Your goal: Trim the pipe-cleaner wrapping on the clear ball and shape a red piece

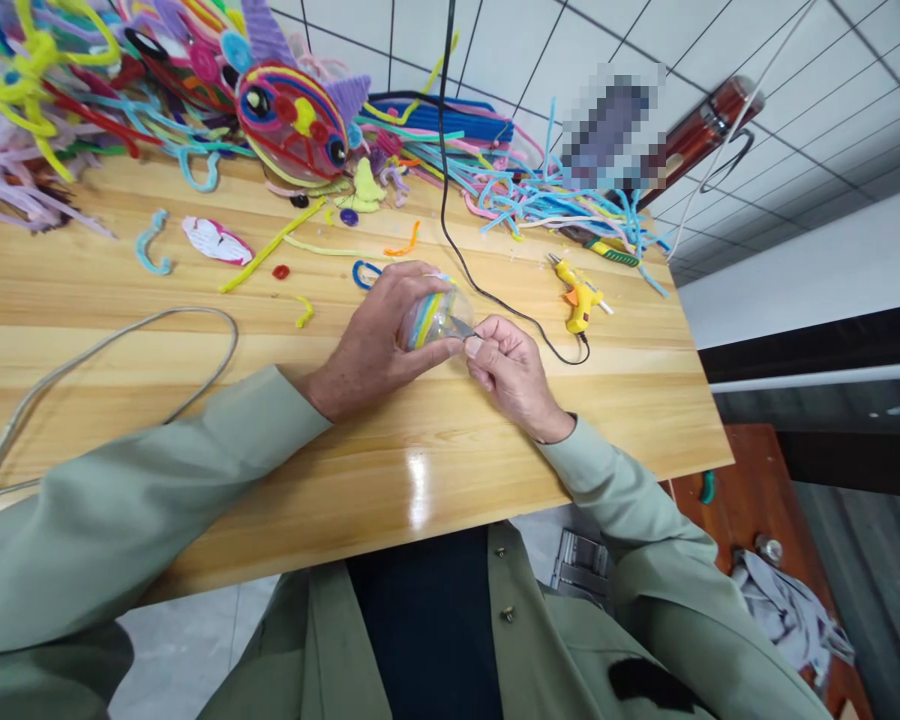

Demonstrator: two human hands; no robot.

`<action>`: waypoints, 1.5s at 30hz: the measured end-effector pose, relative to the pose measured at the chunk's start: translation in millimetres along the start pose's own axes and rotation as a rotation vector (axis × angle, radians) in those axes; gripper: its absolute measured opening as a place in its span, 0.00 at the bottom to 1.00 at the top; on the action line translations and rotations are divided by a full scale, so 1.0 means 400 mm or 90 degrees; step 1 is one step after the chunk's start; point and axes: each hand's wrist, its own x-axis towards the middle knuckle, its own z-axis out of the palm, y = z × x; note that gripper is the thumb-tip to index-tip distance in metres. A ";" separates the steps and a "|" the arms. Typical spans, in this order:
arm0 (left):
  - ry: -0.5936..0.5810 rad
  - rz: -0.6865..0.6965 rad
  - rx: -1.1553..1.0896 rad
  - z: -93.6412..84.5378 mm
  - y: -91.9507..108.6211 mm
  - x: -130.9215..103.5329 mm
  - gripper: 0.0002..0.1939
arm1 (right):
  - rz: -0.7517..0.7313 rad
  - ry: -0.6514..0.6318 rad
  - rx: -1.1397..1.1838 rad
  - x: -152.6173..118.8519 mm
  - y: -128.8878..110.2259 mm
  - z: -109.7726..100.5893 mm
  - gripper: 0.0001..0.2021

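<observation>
My left hand [379, 345] is wrapped round a clear, rounded plastic piece [440, 312] banded with yellow and light-blue strips. Pinched in the fingers of my right hand [510, 370] is a small grey pointed blade [461, 327], its tip against or just in front of the clear piece; I cannot tell whether it cuts in. The blade's handle is hidden by my fingers. Just beyond my left hand lies a blue pipe cleaner loop [365, 274]. A yellow glue gun [579, 297] rests on the table to the right of my right hand.
A black cord [450, 215] crosses the wooden table [330, 480] to the glue gun. Along the back lie heaped pipe cleaners [510, 195] and a colourful fish-like figure [292, 125]. A grey cable [157, 315] loops at left. A red thermos [709, 125] stands at back right.
</observation>
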 end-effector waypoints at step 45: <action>-0.034 -0.042 0.004 -0.012 0.005 -0.006 0.39 | -0.013 0.131 0.091 0.011 -0.027 -0.027 0.24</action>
